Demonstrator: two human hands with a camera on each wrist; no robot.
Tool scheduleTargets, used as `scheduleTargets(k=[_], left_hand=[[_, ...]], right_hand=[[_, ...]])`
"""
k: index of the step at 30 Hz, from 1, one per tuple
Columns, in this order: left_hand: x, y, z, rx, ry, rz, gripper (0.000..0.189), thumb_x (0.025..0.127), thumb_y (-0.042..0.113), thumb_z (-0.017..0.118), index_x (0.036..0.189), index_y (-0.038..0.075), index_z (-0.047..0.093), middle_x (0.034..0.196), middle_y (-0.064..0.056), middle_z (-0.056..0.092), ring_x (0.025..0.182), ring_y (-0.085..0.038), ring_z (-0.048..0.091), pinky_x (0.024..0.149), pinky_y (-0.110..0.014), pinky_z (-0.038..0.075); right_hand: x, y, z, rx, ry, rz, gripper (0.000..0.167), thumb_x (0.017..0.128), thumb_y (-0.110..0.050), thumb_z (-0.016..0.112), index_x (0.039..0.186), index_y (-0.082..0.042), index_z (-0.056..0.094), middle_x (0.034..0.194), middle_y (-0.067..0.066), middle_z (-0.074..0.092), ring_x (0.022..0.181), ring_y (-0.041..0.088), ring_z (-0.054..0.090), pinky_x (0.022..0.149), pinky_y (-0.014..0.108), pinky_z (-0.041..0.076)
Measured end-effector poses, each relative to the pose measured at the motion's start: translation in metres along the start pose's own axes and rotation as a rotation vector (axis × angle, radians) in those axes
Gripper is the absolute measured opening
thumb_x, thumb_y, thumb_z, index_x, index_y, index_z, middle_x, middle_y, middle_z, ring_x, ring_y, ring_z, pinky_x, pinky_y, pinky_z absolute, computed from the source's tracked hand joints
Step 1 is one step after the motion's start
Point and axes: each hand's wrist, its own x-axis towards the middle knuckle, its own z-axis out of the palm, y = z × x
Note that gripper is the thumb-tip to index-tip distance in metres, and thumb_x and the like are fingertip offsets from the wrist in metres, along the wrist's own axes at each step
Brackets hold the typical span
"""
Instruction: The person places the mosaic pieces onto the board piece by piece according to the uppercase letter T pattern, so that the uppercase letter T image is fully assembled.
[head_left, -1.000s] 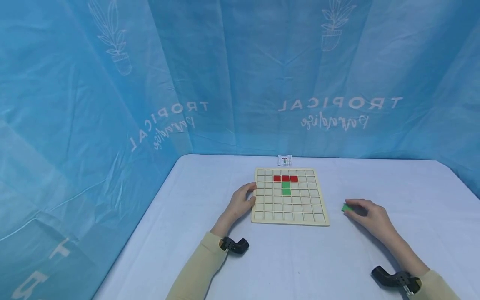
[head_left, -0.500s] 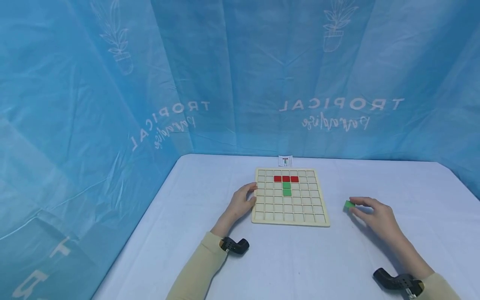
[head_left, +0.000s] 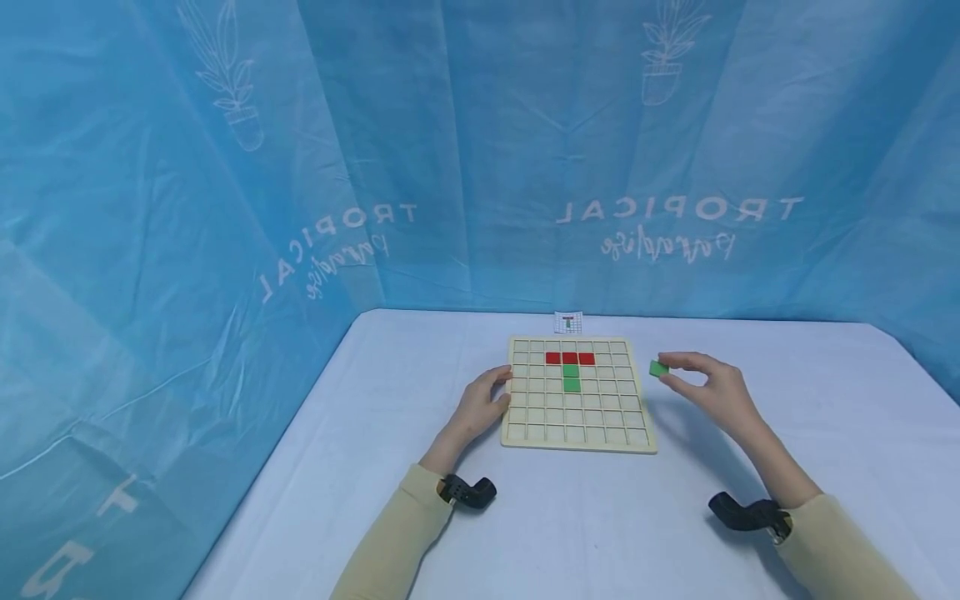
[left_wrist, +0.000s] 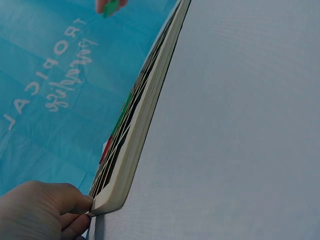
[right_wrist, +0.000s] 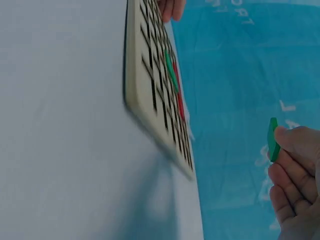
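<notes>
A pale wooden grid board (head_left: 611, 421) lies on the white table; three red tiles (head_left: 570, 358) form a row on it, and two green tiles (head_left: 572, 377) run down from the middle one. My left hand (head_left: 474, 407) holds the board's left edge, its thumb and fingers also showing at that edge in the left wrist view. Off the board's right side, my right hand (head_left: 716, 392) pinches a green square tile (head_left: 658, 368) between thumb and finger, raised above the table. The right wrist view shows this tile (right_wrist: 273, 140) nearly edge-on.
Behind the board is a small printed card (head_left: 567, 322) with a T-shaped pattern on a grid. The white tablecloth (head_left: 585, 533) reaches back to a blue printed curtain (head_left: 510, 167), which also hangs along the left.
My right hand has lifted the green tile and brought it left and away from me, to near the board's right edge. The left hand and board stay in place.
</notes>
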Motion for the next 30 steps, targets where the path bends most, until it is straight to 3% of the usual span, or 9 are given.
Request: scheduleTargets(k=[6, 9, 20, 30], left_hand=[[-0.001, -0.001, 0.0, 0.0, -0.005, 0.007, 0.049, 0.09, 0.008, 0.056, 0.138, 0.002, 0.044, 0.128, -0.01, 0.055, 0.128, -0.024, 0.042, 0.11, -0.037, 0.029], [0.0, -0.002, 0.0, 0.004, -0.003, 0.013, 0.049, 0.09, 0.007, 0.057, 0.138, 0.002, 0.044, 0.128, -0.01, 0.055, 0.127, -0.023, 0.043, 0.11, -0.037, 0.029], [0.0, -0.002, -0.001, 0.008, -0.004, 0.007, 0.049, 0.09, 0.009, 0.056, 0.138, 0.002, 0.044, 0.128, -0.009, 0.056, 0.128, -0.022, 0.042, 0.11, -0.036, 0.029], [0.0, -0.002, -0.001, 0.013, -0.006, -0.001, 0.05, 0.09, 0.008, 0.057, 0.138, 0.002, 0.044, 0.128, -0.009, 0.055, 0.129, -0.023, 0.042, 0.11, -0.035, 0.029]], right_hand=[[0.011, -0.08, 0.011, 0.129, -0.134, -0.031, 0.04, 0.086, -0.028, 0.07, 0.12, -0.008, 0.064, 0.118, 0.014, 0.063, 0.115, 0.038, 0.05, 0.09, 0.065, 0.038], [0.016, -0.094, 0.022, 0.138, -0.159, -0.03, 0.037, 0.086, -0.024, 0.071, 0.118, -0.008, 0.065, 0.118, 0.012, 0.063, 0.116, 0.035, 0.051, 0.093, 0.062, 0.039], [0.021, -0.103, 0.055, 0.215, -0.223, -0.057, 0.034, 0.085, -0.018, 0.071, 0.118, -0.009, 0.066, 0.118, 0.009, 0.063, 0.115, 0.031, 0.053, 0.094, 0.056, 0.042], [0.012, -0.092, 0.076, 0.209, -0.271, -0.065, 0.031, 0.085, -0.019, 0.072, 0.115, -0.012, 0.068, 0.117, 0.004, 0.065, 0.116, 0.027, 0.054, 0.096, 0.049, 0.044]])
